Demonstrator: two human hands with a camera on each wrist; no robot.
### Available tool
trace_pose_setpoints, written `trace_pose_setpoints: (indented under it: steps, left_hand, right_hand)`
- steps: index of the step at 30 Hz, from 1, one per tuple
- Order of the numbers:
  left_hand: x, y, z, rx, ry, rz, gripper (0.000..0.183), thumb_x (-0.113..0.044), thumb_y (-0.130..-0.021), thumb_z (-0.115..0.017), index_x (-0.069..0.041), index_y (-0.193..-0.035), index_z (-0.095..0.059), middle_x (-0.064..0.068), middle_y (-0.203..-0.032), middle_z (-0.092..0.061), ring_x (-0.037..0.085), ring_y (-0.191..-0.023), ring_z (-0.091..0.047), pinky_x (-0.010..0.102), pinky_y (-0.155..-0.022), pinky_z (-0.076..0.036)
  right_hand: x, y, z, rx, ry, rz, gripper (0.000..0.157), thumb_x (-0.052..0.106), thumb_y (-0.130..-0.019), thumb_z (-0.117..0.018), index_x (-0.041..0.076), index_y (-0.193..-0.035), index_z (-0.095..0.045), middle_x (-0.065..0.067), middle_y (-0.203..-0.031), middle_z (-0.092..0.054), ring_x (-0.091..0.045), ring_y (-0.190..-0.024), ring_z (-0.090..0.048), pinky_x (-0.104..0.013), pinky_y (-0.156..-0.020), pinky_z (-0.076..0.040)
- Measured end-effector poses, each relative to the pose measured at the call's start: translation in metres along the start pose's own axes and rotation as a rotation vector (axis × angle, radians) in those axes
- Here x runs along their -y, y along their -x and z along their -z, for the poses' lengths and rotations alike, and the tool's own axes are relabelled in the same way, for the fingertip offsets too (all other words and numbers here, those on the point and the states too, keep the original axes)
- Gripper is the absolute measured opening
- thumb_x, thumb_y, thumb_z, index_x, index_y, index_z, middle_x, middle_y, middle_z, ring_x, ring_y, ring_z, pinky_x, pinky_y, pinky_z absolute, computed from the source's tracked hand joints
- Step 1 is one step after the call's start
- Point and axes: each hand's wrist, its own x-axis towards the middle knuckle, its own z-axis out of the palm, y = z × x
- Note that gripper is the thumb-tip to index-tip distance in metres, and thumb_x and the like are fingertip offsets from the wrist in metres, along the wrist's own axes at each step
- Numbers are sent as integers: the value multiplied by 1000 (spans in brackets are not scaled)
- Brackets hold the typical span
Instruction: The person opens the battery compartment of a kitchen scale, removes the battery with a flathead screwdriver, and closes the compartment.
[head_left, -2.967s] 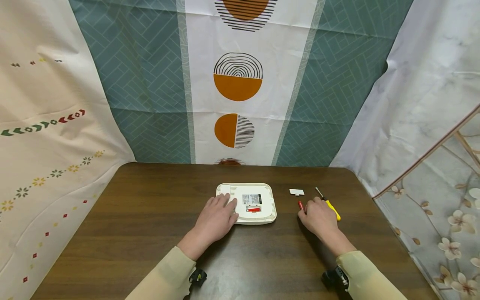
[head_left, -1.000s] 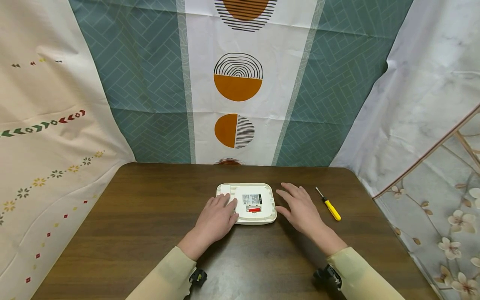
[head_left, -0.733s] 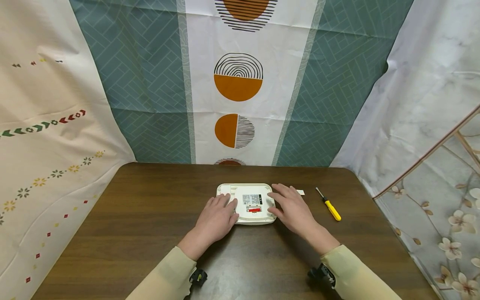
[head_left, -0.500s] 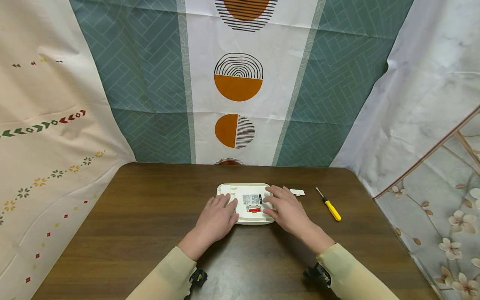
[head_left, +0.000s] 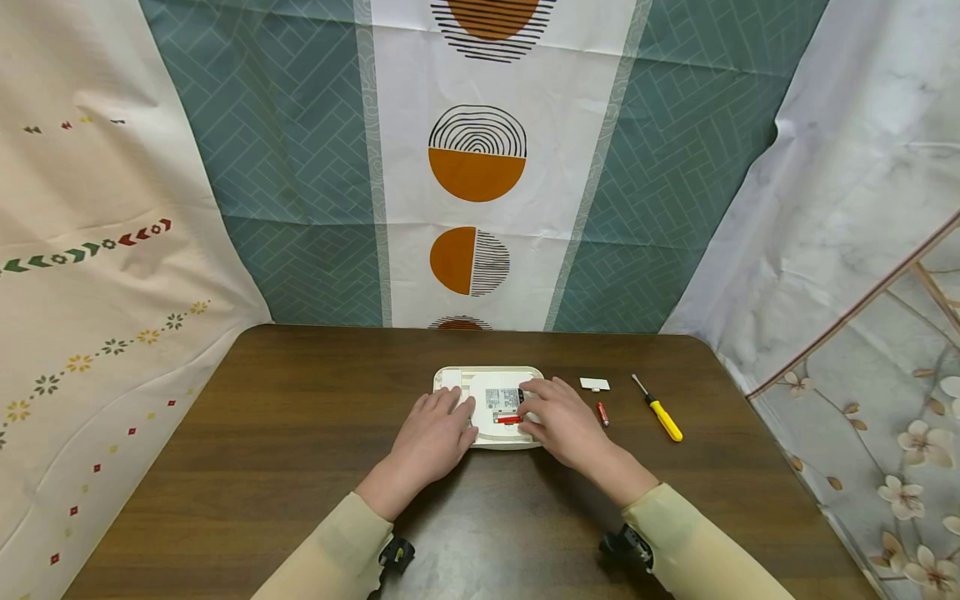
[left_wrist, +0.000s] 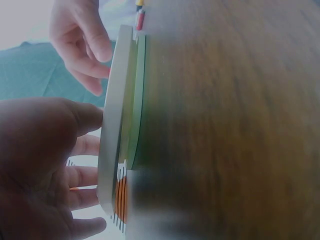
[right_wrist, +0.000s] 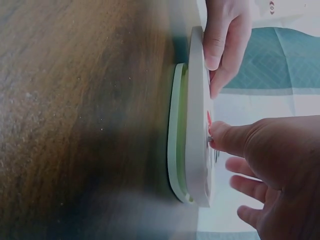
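Observation:
A white flat device (head_left: 487,379), like a kitchen scale with its underside up, lies on the table and shows a label and a battery slot. In the slot is a red battery (head_left: 507,420). My left hand (head_left: 431,433) rests on the device's left side, fingers spread on its top and thumb near the front edge. My right hand (head_left: 566,421) is over its right side, and the thumb and a finger pinch the battery's right end. In the right wrist view the battery's metal tip (right_wrist: 210,139) shows against the thumb.
Right of the device lie a small white battery cover (head_left: 595,384) and a second red battery (head_left: 603,414). Beyond them is a yellow-handled screwdriver (head_left: 663,419). The brown wooden table (head_left: 300,400) ends at a patterned cloth backdrop (head_left: 476,275).
My right hand has left the loose battery and moved left to the device, uncovering the cover and that battery. The slot's battery, tilted before, now looks level. My left hand stays put.

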Motion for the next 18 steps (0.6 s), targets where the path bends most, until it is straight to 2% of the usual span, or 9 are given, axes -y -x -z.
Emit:
trace_pose_setpoints:
  steps: [11, 18]
  left_hand:
    - [0, 0, 0, 5, -1, -2, 50, -34, -111, -68, -6, -152, -66, 23, -160, -55, 45, -150, -49, 63, -124, -38]
    - [1, 0, -1, 1, -5, -3, 49, -34, -112, -68, -6, -152, -66, 23, -160, -56, 45, -150, -50, 63, -124, -38]
  right_hand:
    - [3, -7, 0, 15, 19, 1, 15, 9, -88, -94, 10, -94, -80, -16, -132, -74, -35, -131, -66, -62, -125, -37]
    - [4, -13, 2, 44, 32, 3, 17, 7, -87, -94, 9, -89, -77, -15, -127, -76, -34, -126, -69, -65, -119, -43]
